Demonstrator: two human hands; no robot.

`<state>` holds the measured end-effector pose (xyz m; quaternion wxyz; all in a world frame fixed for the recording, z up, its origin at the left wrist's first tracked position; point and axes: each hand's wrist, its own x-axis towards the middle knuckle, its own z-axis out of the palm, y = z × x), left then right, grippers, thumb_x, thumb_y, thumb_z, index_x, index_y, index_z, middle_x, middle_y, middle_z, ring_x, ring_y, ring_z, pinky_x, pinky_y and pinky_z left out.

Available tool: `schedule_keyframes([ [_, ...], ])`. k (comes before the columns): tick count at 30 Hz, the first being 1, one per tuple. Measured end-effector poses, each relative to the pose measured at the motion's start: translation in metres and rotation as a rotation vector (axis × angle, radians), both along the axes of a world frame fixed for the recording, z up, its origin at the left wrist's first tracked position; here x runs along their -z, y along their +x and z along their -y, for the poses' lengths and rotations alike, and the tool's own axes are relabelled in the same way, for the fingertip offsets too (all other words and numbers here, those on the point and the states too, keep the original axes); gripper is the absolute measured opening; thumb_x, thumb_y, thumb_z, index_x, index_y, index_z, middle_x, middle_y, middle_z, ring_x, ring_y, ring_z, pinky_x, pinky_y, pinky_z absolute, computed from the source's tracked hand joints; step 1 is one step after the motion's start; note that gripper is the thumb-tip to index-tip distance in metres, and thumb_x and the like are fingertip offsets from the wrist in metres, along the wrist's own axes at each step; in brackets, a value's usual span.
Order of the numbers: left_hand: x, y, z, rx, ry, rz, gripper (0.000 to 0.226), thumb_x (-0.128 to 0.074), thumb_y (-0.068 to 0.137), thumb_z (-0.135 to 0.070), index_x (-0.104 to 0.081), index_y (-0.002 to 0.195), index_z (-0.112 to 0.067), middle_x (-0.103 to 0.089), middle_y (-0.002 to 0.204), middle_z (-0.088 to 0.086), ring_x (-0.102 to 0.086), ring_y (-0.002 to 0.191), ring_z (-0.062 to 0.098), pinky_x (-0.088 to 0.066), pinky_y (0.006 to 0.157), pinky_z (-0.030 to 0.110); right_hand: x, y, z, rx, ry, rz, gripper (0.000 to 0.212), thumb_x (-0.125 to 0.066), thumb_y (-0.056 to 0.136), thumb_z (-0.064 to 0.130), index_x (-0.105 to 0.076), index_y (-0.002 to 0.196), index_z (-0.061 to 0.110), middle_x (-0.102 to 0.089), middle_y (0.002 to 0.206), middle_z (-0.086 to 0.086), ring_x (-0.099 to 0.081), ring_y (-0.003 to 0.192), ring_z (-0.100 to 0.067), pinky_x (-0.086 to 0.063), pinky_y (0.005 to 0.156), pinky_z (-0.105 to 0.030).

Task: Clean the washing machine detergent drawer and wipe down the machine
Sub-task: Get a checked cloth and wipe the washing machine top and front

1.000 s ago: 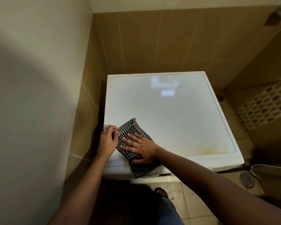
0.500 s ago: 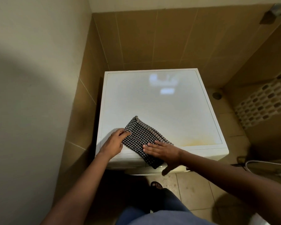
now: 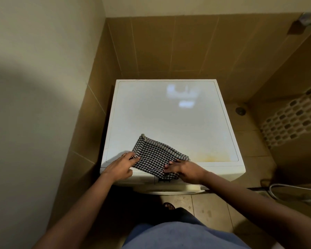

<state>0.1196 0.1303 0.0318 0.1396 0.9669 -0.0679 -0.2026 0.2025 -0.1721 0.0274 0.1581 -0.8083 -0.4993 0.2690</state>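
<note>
Seen from the head camera, a person is standing over a white washing machine (image 3: 169, 123) that is sitting in a corner between a pale wall and brown tiled walls. A black-and-white checked cloth (image 3: 154, 159) is lying on the front left part of the machine's lid, its near corner hanging over the front edge.

The left hand (image 3: 121, 167) is reaching to the cloth's left edge with its fingers (image 3: 134, 159) stretched out and touching the fabric. Its grip is lying open, with the thumb held apart and closing on nothing. A ring (image 3: 123, 155) is showing on one finger.

The right hand (image 3: 186, 170) is resting on the cloth's near right side at the front edge of the lid, its fingers (image 3: 169, 165) bending over the fabric. Whether this grip is pinching the cloth from beneath or only pressing on it cannot be told.

A yellowish stain (image 3: 214, 158) is marking the lid near its front right corner, well apart from the cloth. A window's light is reflecting off the far part of the lid. To the right, a floor drain (image 3: 240, 110) is sitting beside the machine and a hose (image 3: 294, 187) is lying on the tiles. A sandalled foot (image 3: 169, 206) is showing below the machine's front.
</note>
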Motion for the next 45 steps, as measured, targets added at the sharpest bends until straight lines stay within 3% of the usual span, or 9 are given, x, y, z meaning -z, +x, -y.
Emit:
schedule_keyframes([
  [5, -0.005, -0.005, 0.001, 0.039, -0.025, 0.032, 0.046, -0.054, 0.089, -0.014, -0.056, 0.135, -0.016, -0.045, 0.138, 0.002, -0.051, 0.118, 0.019, -0.045, 0.099, 0.03, -0.071, 0.04, -0.006, 0.589, 0.13, -0.985, 0.035, -0.043, 0.094, -0.002, -0.055, 0.127, 0.002, -0.063, 0.116, -0.003, -0.062, 0.097, -0.011, -0.048, 0.079, -0.015],
  [8, -0.018, -0.003, 0.003, -0.108, -0.325, 0.146, 0.027, -0.066, 0.082, -0.016, -0.071, 0.109, -0.01, -0.059, 0.109, -0.004, -0.058, 0.099, 0.011, -0.049, 0.091, 0.027, -0.085, 0.063, -0.001, 0.76, 0.259, -1.298, 0.032, -0.043, 0.095, 0.007, -0.053, 0.122, -0.005, -0.069, 0.101, -0.01, -0.068, 0.085, -0.016, -0.055, 0.072, -0.022],
  [12, -0.045, 0.01, 0.008, -0.635, -0.955, -0.105, 0.021, -0.069, 0.082, -0.015, -0.072, 0.101, -0.007, -0.073, 0.097, 0.003, -0.066, 0.095, 0.017, -0.05, 0.088, 0.032, -0.088, 0.083, 0.01, 0.973, 0.428, -1.426, 0.032, -0.045, 0.096, 0.021, -0.061, 0.11, -0.003, -0.069, 0.099, -0.014, -0.067, 0.086, -0.023, -0.056, 0.08, -0.031],
  [15, -0.044, 0.019, 0.016, -0.972, -1.354, -0.317, 0.023, -0.058, 0.092, -0.01, -0.063, 0.113, -0.002, -0.069, 0.11, 0.015, -0.064, 0.103, 0.028, -0.049, 0.093, 0.044, -0.073, 0.086, 0.016, 1.097, 0.483, -1.423, 0.033, -0.044, 0.099, 0.022, -0.062, 0.11, -0.004, -0.068, 0.097, -0.016, -0.067, 0.08, -0.023, -0.058, 0.072, -0.03],
  [21, -0.017, 0.03, 0.043, -1.183, -1.175, -0.418, 0.019, -0.054, 0.097, -0.005, -0.059, 0.115, -0.006, -0.069, 0.111, 0.013, -0.067, 0.097, 0.024, -0.055, 0.084, 0.036, -0.026, 0.069, 0.008, 1.31, 0.234, -1.027, 0.042, -0.047, 0.085, -0.013, -0.052, 0.126, -0.01, -0.063, 0.113, -0.022, -0.062, 0.099, -0.035, -0.054, 0.083, -0.04],
  [29, -0.008, 0.035, 0.046, -1.243, -1.12, -0.361, 0.014, -0.053, 0.097, -0.005, -0.061, 0.108, -0.009, -0.071, 0.107, 0.01, -0.068, 0.093, 0.022, -0.055, 0.075, 0.033, -0.064, 0.023, -0.065, 1.021, 0.172, -0.17, 0.041, -0.049, 0.086, 0.006, -0.053, 0.127, 0.008, -0.066, 0.111, -0.016, -0.063, 0.097, -0.032, -0.053, 0.08, -0.038],
  [35, -0.002, 0.03, 0.047, -1.29, -1.197, -0.33, 0.018, -0.049, 0.101, -0.015, -0.061, 0.112, -0.009, -0.071, 0.098, 0.006, -0.068, 0.085, 0.02, -0.056, 0.069, 0.032, -0.039, -0.036, -0.129, 0.776, 0.131, -0.139, 0.034, -0.041, 0.092, 0.004, -0.04, 0.125, 0.001, -0.066, 0.1, -0.021, -0.065, 0.088, -0.037, -0.052, 0.072, -0.04],
  [40, 0.002, 0.028, 0.049, -1.284, -1.19, -0.3, 0.021, -0.058, 0.097, -0.024, -0.064, 0.11, -0.01, -0.072, 0.102, 0.011, -0.069, 0.095, 0.026, -0.058, 0.077, 0.034, -0.03, -0.052, -0.135, 0.673, 0.164, -0.324, 0.045, -0.044, 0.094, 0.007, -0.032, 0.136, -0.005, -0.051, 0.128, -0.027, -0.054, 0.115, -0.037, -0.043, 0.093, -0.032],
  [45, -0.001, 0.031, 0.05, -1.224, -1.125, -0.278, 0.032, -0.071, 0.088, -0.02, -0.061, 0.114, -0.004, -0.071, 0.109, 0.011, -0.069, 0.098, 0.023, -0.056, 0.069, 0.027, -0.025, -0.017, -0.1, 1.054, 0.202, -0.103, 0.03, -0.044, 0.092, 0.009, -0.052, 0.12, 0.003, -0.06, 0.112, -0.014, -0.056, 0.104, -0.029, -0.044, 0.086, -0.034],
])
